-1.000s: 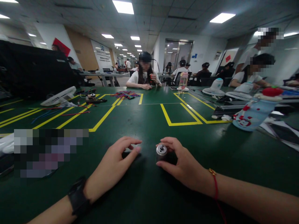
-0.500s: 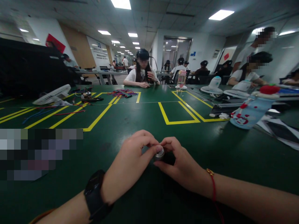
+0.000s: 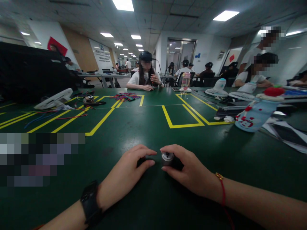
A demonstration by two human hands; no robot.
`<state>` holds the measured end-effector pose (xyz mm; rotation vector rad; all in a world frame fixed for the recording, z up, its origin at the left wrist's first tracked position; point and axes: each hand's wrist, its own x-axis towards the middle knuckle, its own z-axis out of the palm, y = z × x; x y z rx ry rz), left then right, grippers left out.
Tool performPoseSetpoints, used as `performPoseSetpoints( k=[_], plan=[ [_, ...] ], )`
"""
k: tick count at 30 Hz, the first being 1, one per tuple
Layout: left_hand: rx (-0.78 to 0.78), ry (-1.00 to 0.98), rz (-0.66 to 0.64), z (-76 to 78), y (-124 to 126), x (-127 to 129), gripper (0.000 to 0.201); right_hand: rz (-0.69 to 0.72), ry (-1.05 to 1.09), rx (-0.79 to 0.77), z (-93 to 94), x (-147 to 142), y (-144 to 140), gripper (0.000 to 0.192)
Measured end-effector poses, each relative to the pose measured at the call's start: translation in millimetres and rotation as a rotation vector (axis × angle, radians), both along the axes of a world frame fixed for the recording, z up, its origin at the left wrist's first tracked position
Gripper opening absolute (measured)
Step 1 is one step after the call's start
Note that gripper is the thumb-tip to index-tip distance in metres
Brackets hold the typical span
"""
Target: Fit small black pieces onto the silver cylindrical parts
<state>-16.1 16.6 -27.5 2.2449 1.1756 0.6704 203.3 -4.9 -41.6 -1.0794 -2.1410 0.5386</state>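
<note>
A small cylindrical motor (image 3: 167, 157), with a silver top that shows small dark holes and a darker body below, is upright just above or on the green table in front of me. My right hand (image 3: 185, 164) has its thumb and index finger curled round it from the right; the far fingers are partly hidden. To its left, my left hand (image 3: 134, 166) holds nothing, its thumb and fingers apart, a short gap away from the motor. The left wrist wears a black watch (image 3: 90, 200), the right a red cord bracelet (image 3: 222, 188).
Yellow tape (image 3: 187, 126) marks the green table (image 3: 134, 124). A blue bottle with a red top (image 3: 256, 111) stands at right, near white fans (image 3: 242, 92). Left lie a white fan (image 3: 54, 99) and loose wires (image 3: 126, 96). A person (image 3: 145, 75) sits across.
My left hand has let go of the motor and drawn back to the left, its fingers now apart. The right hand stays round the motor, whose top is more exposed.
</note>
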Motion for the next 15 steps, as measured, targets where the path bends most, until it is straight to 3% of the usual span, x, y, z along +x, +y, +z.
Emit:
performPoseSetpoints(
  k=[3,7,10,13,15],
  plan=[
    [-0.02,-0.005,0.049,3.6,2.4,-22.9,0.029,-0.129,-0.051,0.087,2.6,30.0,1.4,0.041],
    [-0.14,0.015,0.183,-1.6,11.1,-69.5,0.034,-0.577,-0.163,0.194,2.6,117.9,0.3,0.049],
    [-0.319,-0.055,0.265,-7.2,16.7,-93.8,0.035,-0.897,-0.286,0.149,2.1,188.0,-8.0,0.053],
    [-0.396,-0.126,0.3,-8.9,18.9,-99.8,0.034,-0.996,-0.354,0.016,1.4,229.7,-18.1,0.053],
    [-0.412,-0.14,0.299,-8.9,19.0,-97.9,0.036,-0.99,-0.386,-0.005,1.3,236.9,-20.9,0.058]
  ],
)
